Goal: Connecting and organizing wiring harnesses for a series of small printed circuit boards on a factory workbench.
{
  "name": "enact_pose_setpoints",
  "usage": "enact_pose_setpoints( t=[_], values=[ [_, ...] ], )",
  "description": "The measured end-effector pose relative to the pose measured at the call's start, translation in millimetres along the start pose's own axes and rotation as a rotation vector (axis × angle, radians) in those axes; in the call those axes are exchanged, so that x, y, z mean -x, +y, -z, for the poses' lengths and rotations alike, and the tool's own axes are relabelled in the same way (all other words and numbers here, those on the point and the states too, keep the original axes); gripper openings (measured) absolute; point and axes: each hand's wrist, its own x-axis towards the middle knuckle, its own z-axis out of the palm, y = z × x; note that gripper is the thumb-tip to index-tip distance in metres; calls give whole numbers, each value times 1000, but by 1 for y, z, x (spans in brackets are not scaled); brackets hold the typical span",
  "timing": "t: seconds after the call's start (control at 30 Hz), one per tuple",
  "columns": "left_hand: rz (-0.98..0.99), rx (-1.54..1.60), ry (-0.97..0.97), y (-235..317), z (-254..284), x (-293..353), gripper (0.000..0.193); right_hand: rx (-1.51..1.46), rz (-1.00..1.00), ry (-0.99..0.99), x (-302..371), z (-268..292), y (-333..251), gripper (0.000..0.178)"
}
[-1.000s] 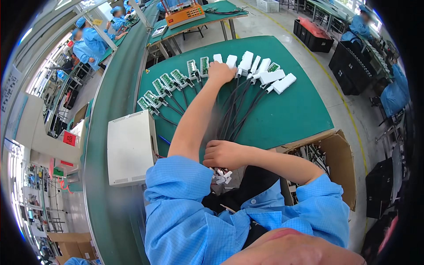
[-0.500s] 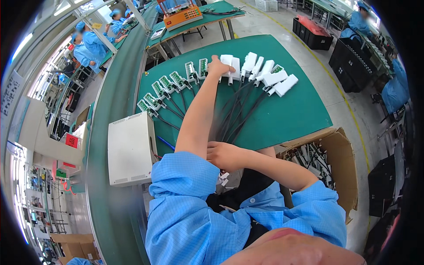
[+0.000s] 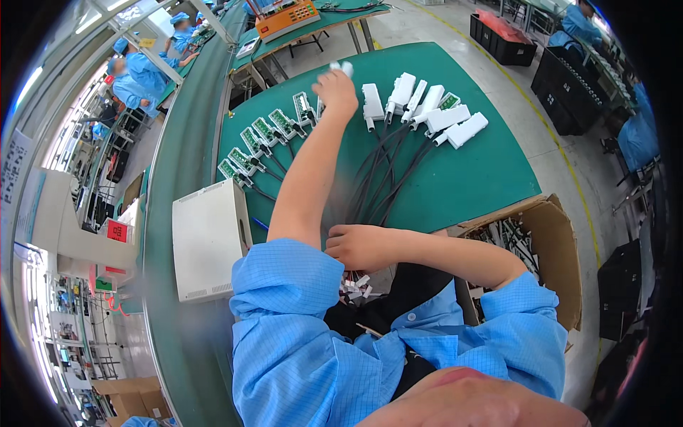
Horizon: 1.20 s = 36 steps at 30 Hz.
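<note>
White casing (image 3: 346, 68), grasped at twelve o'clock by the left hand's (image 3: 336, 91) fingers, could slip if loosely pinched; right hand's (image 3: 353, 247) fingers: cannot tell.

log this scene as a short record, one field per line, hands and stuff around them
left hand: reaching forward, white piece at its fingertips
right hand: fingers curled near the table's near edge; grip unclear
black cables: run toward the right hand
open casings: mostly left, green boards showing
white casings: fanned at right
cardboard box: right
</note>
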Motion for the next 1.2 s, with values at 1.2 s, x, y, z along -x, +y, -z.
enact_pose_setpoints(
  t=[1.2],
  values=[
    [135,499,-267,0,-10,-14,28,-55,-92,-161,1,16,0,37]
  ],
)
